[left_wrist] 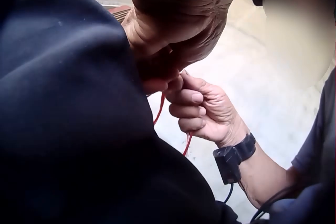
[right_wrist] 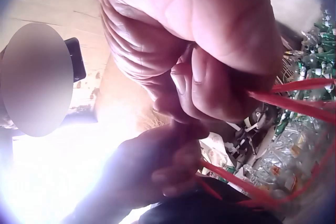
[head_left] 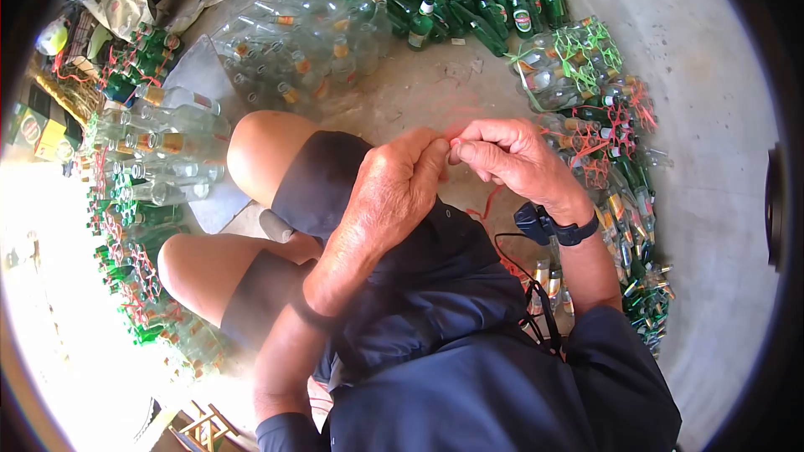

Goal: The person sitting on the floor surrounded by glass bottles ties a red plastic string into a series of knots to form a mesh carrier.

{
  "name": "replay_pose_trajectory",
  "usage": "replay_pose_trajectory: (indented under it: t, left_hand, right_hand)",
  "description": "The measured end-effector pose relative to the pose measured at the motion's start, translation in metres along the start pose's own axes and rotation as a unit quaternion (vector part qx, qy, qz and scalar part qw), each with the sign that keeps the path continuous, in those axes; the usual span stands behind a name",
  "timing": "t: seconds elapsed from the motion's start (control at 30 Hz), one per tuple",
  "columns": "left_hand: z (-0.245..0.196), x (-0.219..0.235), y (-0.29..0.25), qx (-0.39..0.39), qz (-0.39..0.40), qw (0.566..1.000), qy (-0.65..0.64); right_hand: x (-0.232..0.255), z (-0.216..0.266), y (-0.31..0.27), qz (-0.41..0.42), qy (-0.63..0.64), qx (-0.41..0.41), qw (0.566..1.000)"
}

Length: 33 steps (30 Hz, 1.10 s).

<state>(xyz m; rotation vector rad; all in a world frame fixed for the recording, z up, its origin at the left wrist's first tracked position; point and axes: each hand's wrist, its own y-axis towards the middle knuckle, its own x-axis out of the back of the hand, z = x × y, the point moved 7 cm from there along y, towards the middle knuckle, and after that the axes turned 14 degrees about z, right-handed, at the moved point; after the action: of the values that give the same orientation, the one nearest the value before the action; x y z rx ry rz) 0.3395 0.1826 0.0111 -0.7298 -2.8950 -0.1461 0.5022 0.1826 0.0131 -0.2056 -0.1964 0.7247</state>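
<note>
Both hands meet in front of the lap, fingertips close together, with a red plastic string between them. The right hand curls its fingers round the string, and strands come out of its fist in the right wrist view. The left hand pinches the string with thumb and fingers; its grip is in shadow in the left wrist view, where a red strand hangs just below. Any knot or join at the fingertips is hidden by the fingers.
Green bottles lie heaped at the back, beside clear glass bottles. Bundles tied with green string and red string line the right. More clear bottles lie at the left near a grey board. Bare knees stick out at left.
</note>
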Motion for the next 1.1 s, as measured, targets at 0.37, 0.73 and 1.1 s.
replay_pose_trajectory:
  t: [0.37, 0.73, 1.1]
  left_hand:
    - [0.006, 0.071, -0.012, 0.172, -0.054, 0.952, -0.248]
    - [-0.009, 0.169, -0.041, 0.033, -0.218, 0.918, -0.329]
    - [-0.006, 0.182, -0.055, 0.015, -0.259, 0.911, -0.319]
  right_hand:
    - [0.022, -0.074, -0.020, -0.012, 0.091, -0.087, 0.992]
    - [0.055, -0.149, -0.072, -0.085, 0.184, -0.119, 0.972]
    - [0.061, -0.125, -0.059, -0.147, 0.250, -0.037, 0.956]
